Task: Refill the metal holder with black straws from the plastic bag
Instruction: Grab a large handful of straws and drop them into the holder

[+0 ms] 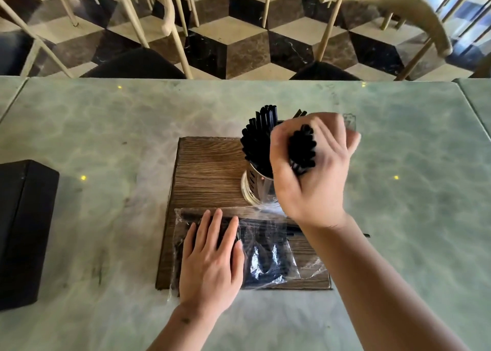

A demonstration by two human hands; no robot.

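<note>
Black straws (303, 148) upright in right hand's (308, 172) grip, left hand (212, 255) flat.

Black straws (259, 140) in a shiny silver holder (252, 186) on a brown wood-grain board (210, 172) — around it, a pale green marbled surface (106, 127); beyond, floor (239, 39) of black-tan-cream cubes.

L hand (210, 257) lay flat, palm down, fingers straight and slightly spread. R hand (310, 170) was raised, fingers curled in a grip, forearm angled up from lower right.
</note>
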